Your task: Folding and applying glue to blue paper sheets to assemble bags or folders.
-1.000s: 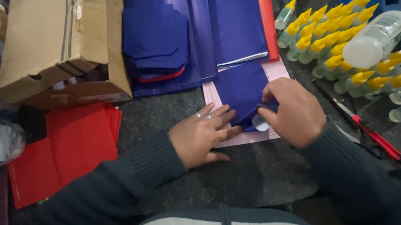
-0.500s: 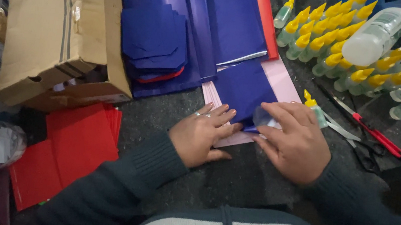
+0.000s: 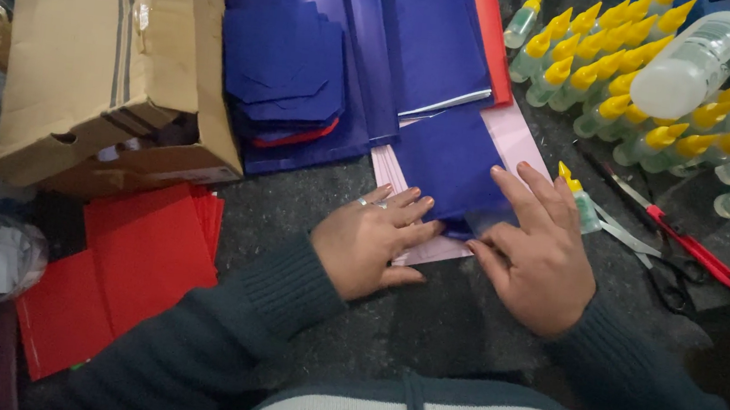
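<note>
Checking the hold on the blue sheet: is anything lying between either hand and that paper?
Nothing visible does. The left hand and right hand both press flat on the blue sheet, which lies on a pink sheet. The glue bottle and scissors lie off to the right.

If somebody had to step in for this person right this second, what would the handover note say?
Left hand: flat, palm down, pressing the near edge of the blue paper sheet; holds nothing.
Right hand: flat on the sheet's near right corner, fingers spread.
The sheet lies on a pink sheet on the dark table.
Nearby: glue bottle and scissors to the right, stack of folded blue pieces beyond, red sheets to the left.
Done: near edge looks folded over.
Left: finishing this piece.
</note>
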